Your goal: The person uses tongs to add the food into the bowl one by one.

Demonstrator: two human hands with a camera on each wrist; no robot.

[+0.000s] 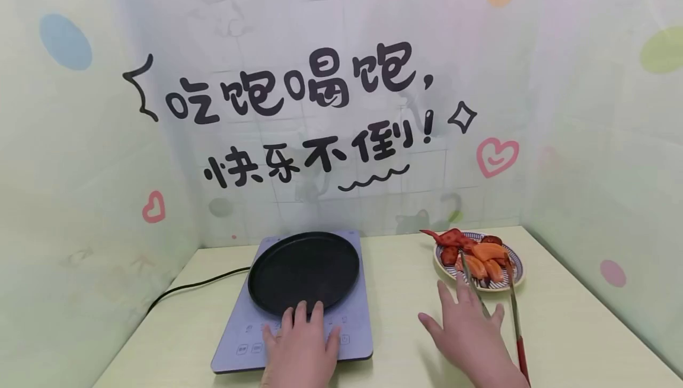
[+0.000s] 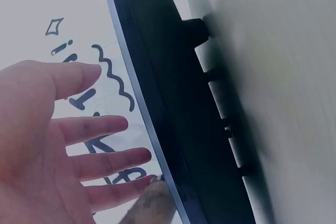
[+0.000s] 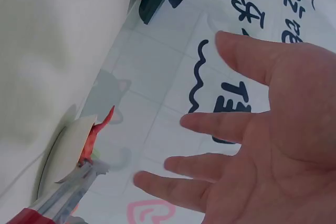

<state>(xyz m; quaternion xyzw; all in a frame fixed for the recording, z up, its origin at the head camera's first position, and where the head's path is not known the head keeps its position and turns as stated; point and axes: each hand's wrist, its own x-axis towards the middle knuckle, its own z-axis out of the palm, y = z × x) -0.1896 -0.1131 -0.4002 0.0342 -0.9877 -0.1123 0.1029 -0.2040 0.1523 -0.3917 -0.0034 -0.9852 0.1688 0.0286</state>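
Note:
On the induction cooktop (image 1: pixel 352 314) sits a round black pan (image 1: pixel 304 269). My left hand (image 1: pixel 301 346) hovers over the cooktop's front, fingers spread and relaxed, near the pan's close rim. In the left wrist view that palm faces the camera and holds nothing; a brown rounded piece (image 2: pixel 152 203) shows beside its little finger, its kind unclear. My right hand (image 1: pixel 472 334) reaches out with fingers spread, in front of a patterned plate (image 1: pixel 440 266). Metal tongs with red handles (image 1: pixel 516 320) lean on that plate, partly behind the hand. The right wrist view shows the palm bare.
The plate bears orange striped pieces (image 1: pixel 491 251) and red, wing-like pieces (image 1: pixel 450 238). A black cord (image 1: pixel 197 284) runs left from the cooktop across the pale table (image 1: pixel 397 293). Printed sheet walls (image 1: pixel 331 210) close in the back and both sides.

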